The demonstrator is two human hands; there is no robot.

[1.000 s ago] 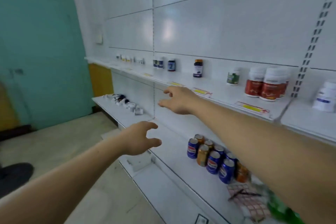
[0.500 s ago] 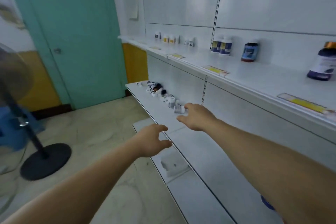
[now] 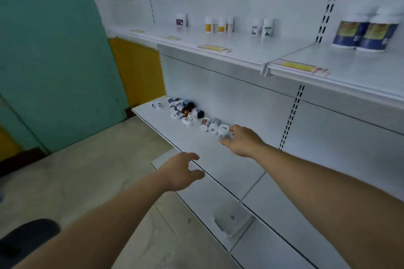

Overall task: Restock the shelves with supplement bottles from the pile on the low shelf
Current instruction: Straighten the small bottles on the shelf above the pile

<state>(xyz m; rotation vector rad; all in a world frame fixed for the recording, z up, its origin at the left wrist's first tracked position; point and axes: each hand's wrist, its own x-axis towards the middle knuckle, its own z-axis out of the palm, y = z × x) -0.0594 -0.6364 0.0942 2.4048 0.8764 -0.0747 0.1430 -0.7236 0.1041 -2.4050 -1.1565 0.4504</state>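
Fingers of the right hand (image 3: 242, 141) just touch the nearest white bottle (image 3: 224, 130) lying along the low shelf (image 3: 175, 137) back edge, left hand (image 3: 181, 170) loose and empty, so I'd wrap fully before lifting.

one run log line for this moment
stage: reaching for pile | right hand: at nearest white bottle on low shelf, grip unclear | left hand: open, empty | upper shelf: partly stocked
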